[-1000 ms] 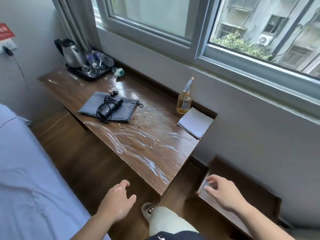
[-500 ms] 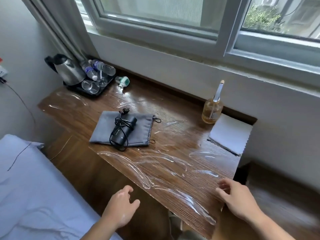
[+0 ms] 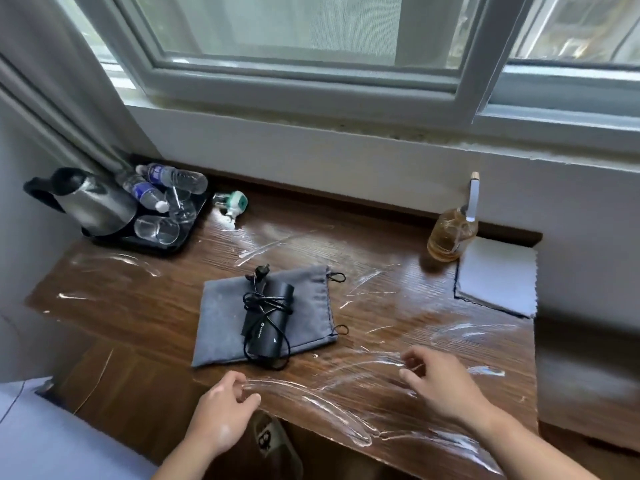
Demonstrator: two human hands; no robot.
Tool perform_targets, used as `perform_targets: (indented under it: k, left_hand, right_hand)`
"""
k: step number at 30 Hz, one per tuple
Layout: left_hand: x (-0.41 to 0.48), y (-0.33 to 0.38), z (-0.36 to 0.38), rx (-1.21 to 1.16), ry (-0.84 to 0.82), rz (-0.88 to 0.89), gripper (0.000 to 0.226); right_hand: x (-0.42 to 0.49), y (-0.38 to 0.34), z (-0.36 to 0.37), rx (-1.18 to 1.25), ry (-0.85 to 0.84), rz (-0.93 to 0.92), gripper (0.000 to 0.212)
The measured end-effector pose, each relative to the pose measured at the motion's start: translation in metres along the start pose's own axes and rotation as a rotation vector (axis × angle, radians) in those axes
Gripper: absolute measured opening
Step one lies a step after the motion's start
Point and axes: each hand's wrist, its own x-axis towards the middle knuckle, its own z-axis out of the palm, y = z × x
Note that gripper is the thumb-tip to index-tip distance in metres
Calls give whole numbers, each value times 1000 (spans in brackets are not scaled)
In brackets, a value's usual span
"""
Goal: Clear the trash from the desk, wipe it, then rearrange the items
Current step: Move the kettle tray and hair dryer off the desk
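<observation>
Desk [image 3: 138, 306] film [image 3: 311, 398] is lying wrinkled; our left hand [image 3: 221, 407] and right hand [image 3: 440, 382] are hovering curled over it, grip unclear. We are planning 2 firm pinches, lifting evenly.

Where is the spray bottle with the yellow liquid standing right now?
In the head view the spray bottle stands at the far right of the desk, by the wall under the window, just left of the folded grey cloth.

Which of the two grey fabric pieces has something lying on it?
The grey drawstring pouch, under the black corded device; the folded grey cloth carries nothing.
</observation>
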Motion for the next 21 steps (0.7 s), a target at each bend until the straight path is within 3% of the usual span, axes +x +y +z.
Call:
perform_targets:
  k: [8,16,21]
  left_hand:
    - [86,-53,-69,82,-67,218,34]
    - [156,-66,-106,64,-7,192,42]
    - [176,-56,-103,-20,-25,149,62]
  right_hand:
    - [14,-97,51,119,156,205,30]
    - [48,-155,74,129,156,289,40]
    - [82,-163,80,92,178,299,53]
